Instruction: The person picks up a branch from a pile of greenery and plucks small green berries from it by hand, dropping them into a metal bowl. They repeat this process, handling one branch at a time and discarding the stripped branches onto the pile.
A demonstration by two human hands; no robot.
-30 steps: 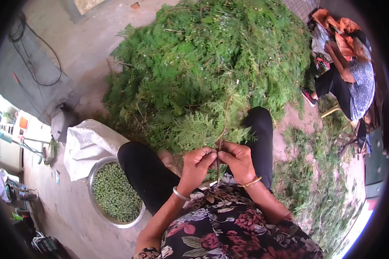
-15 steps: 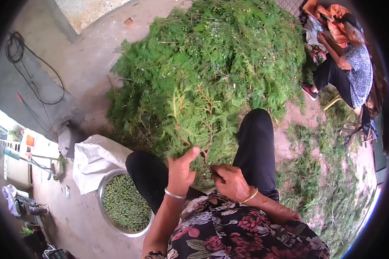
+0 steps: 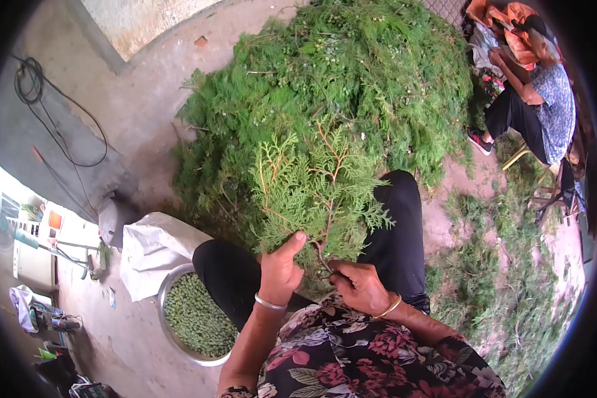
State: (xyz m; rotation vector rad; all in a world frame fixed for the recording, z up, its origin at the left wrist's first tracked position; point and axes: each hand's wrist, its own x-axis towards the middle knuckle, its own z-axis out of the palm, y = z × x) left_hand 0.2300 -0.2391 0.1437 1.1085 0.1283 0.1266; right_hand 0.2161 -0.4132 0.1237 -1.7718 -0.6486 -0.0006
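Observation:
A leafy evergreen branch [image 3: 325, 189] with flat, scaly sprays and a brown stem is upright in front of my lap. My right hand [image 3: 361, 286] is closed around the lower end of its stem. My left hand [image 3: 280, 270] is at the branch's lower left sprays, thumb pointing up and fingers curled; its fingertips are partly hidden. Beyond the branch rises a big heap of cut greenery [image 3: 338, 73], with small pale green cones among its sprays. Beside my left knee stands a metal basin [image 3: 162, 306] filled with small green cones [image 3: 198, 318].
A white sack [image 3: 154, 249] lies behind the basin. Another person [image 3: 549, 106] sits on a low stool at the right. Loose sprigs [image 3: 477, 292] cover the ground on my right. A black cable [image 3: 65, 142] and tools are at the left.
The branch has turned to show its sprays more fully and sharply. My right hand has shifted slightly right and down; my left hand stays close to the lower sprays.

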